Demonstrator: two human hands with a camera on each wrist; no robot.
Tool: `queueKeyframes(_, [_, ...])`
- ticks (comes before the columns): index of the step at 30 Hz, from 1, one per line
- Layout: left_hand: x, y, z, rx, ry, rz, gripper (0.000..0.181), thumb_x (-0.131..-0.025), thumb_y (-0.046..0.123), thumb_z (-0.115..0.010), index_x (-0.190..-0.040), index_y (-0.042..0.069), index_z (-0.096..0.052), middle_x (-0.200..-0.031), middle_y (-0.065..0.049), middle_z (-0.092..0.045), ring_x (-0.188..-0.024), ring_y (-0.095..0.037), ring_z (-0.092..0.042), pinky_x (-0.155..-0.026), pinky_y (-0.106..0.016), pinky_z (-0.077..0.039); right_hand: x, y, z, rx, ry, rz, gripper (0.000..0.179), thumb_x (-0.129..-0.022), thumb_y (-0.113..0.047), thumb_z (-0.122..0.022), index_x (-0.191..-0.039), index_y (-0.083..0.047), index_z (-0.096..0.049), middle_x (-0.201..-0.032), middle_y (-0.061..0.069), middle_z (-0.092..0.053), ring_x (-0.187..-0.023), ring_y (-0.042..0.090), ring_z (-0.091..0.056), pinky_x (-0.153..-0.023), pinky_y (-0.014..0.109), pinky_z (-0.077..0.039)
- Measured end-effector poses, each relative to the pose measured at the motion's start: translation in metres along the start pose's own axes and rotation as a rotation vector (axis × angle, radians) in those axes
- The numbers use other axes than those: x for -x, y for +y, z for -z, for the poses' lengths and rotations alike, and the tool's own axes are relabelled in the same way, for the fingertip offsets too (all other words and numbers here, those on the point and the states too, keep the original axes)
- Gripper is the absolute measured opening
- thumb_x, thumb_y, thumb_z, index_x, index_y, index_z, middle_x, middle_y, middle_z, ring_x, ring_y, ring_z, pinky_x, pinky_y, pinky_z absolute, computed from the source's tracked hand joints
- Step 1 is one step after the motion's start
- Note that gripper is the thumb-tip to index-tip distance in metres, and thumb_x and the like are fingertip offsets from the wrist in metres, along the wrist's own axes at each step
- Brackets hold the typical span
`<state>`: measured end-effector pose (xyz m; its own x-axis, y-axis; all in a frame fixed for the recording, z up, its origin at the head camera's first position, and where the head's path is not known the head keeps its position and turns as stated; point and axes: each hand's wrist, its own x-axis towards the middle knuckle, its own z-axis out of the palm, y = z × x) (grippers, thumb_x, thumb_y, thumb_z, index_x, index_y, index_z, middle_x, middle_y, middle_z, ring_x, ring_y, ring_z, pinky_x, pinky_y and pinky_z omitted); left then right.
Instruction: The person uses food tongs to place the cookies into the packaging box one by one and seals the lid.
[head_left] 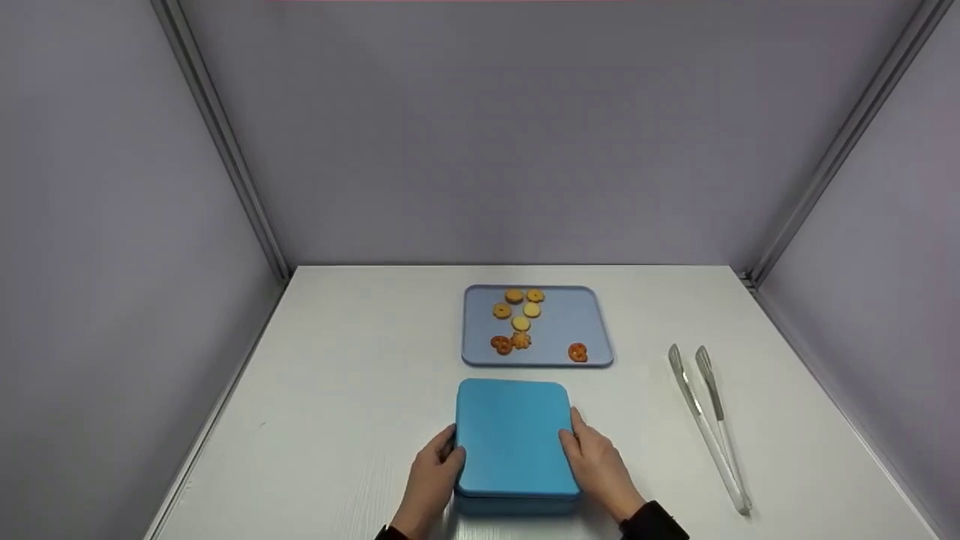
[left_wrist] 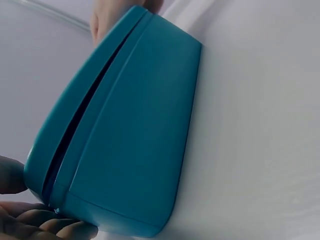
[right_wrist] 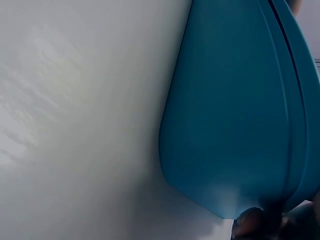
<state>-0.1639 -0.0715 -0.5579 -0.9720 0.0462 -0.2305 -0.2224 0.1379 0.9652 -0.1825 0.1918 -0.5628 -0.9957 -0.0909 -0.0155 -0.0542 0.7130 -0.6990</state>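
Observation:
A blue rectangular box (left_wrist: pixel 135 125) stands on the white table, its lid (head_left: pixel 514 435) on top. A dark narrow gap runs between lid and box in the left wrist view. My left hand (head_left: pixel 433 474) grips the lid's left side, thumb at the top edge and fingers down along the side. At the right side, my right hand (head_left: pixel 600 461) holds the lid in the same way, thumb on its edge. In the left wrist view, left fingertips (left_wrist: pixel 77 231) lie against the box's side just under the lid seam. The inside of the box is hidden.
Behind the box lies a grey-blue tray (head_left: pixel 555 326) with several small cookies and pretzels, among them a pretzel (head_left: pixel 577 352) apart at the right. Metal tongs (head_left: pixel 712 427) with spread arms lie to the right. Grey panels (head_left: pixel 510 135) enclose the table (head_left: pixel 337 390) at the back and sides.

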Motion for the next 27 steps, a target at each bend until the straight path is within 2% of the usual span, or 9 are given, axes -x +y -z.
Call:
queueKeyframes(5, [0.0003, 0.0022, -0.0028, 0.018, -0.014, 0.012, 0.062, -0.103, 0.013, -0.051, -0.155, -0.013, -0.027, -0.158, -0.033, -0.031, -0.148, -0.046, -0.028, -0.117, -0.057, -0.029, 0.0026, -0.0017, 0.0016, 0.011, 0.021, 0.013, 0.058, -0.109, -0.026, -0.049, -0.150, 0.013, -0.038, -0.147, 0.031, -0.049, -0.135, 0.044, -0.050, -0.107, 0.057, -0.041])
queueKeyframes(12, [0.0027, 0.0053, -0.0055, 0.016, 0.002, 0.010, 0.062, -0.102, 0.011, -0.049, -0.155, -0.013, -0.026, -0.160, -0.033, -0.028, -0.149, -0.046, -0.026, -0.118, -0.058, -0.026, 0.0063, -0.0051, 0.0041, 0.024, 0.048, 0.038, 0.057, -0.109, -0.027, -0.049, -0.151, 0.012, -0.039, -0.146, 0.030, -0.051, -0.134, 0.043, -0.052, -0.106, 0.057, -0.042])
queueKeyframes(21, [0.0036, -0.0003, -0.0018, -0.002, -0.070, -0.008, 0.064, -0.106, 0.013, -0.048, -0.157, -0.012, -0.018, -0.162, -0.034, -0.019, -0.151, -0.047, -0.019, -0.118, -0.058, -0.024, 0.0088, -0.0028, 0.0048, 0.000, 0.054, 0.050, 0.058, -0.109, -0.027, -0.049, -0.150, 0.012, -0.040, -0.146, 0.029, -0.051, -0.134, 0.043, -0.052, -0.106, 0.056, -0.043])
queueKeyframes(24, [0.0041, -0.0001, -0.0016, -0.037, -0.080, -0.003, 0.065, -0.106, 0.013, -0.048, -0.157, -0.012, -0.018, -0.162, -0.034, -0.019, -0.151, -0.048, -0.019, -0.118, -0.059, -0.024, 0.0082, -0.0011, 0.0057, -0.016, 0.045, 0.045, 0.057, -0.109, -0.026, -0.050, -0.150, 0.012, -0.040, -0.141, 0.029, -0.055, -0.129, 0.041, -0.056, -0.104, 0.055, -0.044])
queueKeyframes(27, [0.0047, -0.0010, -0.0015, -0.075, -0.085, -0.003, 0.065, -0.105, 0.011, -0.049, -0.157, -0.013, -0.019, -0.161, -0.035, -0.021, -0.150, -0.049, -0.021, -0.117, -0.059, -0.025, 0.0082, 0.0011, 0.0053, -0.022, 0.041, 0.042, 0.057, -0.108, -0.025, -0.052, -0.149, 0.013, -0.040, -0.128, 0.025, -0.062, -0.120, 0.038, -0.062, -0.099, 0.054, -0.047])
